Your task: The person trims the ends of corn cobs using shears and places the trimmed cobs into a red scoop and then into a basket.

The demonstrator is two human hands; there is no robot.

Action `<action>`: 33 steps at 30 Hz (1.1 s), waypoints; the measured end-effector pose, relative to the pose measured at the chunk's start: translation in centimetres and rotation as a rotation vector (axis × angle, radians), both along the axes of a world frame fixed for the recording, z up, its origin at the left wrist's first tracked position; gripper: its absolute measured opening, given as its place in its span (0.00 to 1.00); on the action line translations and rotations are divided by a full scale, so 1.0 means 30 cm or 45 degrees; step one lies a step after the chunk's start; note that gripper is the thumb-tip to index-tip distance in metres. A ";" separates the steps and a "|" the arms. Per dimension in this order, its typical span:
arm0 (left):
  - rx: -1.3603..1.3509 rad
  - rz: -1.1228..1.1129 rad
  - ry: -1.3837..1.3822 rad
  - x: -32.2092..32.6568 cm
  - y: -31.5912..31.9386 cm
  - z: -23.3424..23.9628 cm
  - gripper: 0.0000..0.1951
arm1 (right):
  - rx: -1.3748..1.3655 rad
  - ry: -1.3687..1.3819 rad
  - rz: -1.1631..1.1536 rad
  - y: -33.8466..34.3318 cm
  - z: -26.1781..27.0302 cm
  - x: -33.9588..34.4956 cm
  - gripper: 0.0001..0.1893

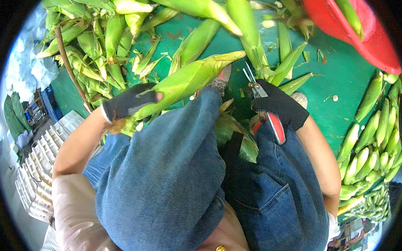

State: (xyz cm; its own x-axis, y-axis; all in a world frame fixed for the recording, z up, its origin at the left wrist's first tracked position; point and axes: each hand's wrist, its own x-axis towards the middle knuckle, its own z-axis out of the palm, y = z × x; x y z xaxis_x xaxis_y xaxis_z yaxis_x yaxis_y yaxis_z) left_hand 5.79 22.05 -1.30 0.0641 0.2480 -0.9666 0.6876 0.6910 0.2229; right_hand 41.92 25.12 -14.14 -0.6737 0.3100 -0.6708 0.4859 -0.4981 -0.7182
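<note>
My left hand (132, 100), in a black glove with a bare fingertip showing, grips a green ear of corn in its husk (186, 80). The ear slants up to the right above my left knee, its yellowish end highest. In my black-gloved right hand (276, 104) is a pair of pruning shears (260, 90) with red handles. Their narrow blades point up and stand apart, a short way right of the ear's tip. Below my right hand, between my legs, loose husk leaves (243, 137) lie partly in shadow.
Unhusked corn lies heaped at the upper left (92, 43) beside a brown rod (69, 67). A red plastic basin (347, 30) stands upper right, with a corn pile (377, 146) below it. Husk scraps litter the green floor (322, 88). White plastic crates (39, 167) are stacked left.
</note>
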 end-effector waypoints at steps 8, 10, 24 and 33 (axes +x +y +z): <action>0.035 -0.134 -0.024 -0.045 0.049 0.208 0.41 | -0.141 0.285 -0.299 0.021 0.044 -0.069 0.29; 0.130 -0.273 0.005 -0.046 0.050 0.197 0.41 | 0.191 0.247 -0.333 -0.008 0.005 -0.080 0.28; 0.363 -0.205 -0.278 -0.079 0.117 0.141 0.39 | 0.232 0.161 -0.314 0.023 0.090 0.009 0.31; 0.325 -0.165 -0.317 -0.074 0.139 0.156 0.39 | 0.319 0.204 -0.723 -0.006 0.090 -0.067 0.19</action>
State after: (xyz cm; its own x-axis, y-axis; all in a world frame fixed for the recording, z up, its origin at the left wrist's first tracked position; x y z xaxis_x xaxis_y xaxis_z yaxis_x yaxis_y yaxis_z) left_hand 3.58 26.21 3.37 0.3359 0.4535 -0.8255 0.6690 0.5021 0.5480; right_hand 39.91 24.95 -11.44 -0.4443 0.7825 -0.4363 0.0726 -0.4539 -0.8881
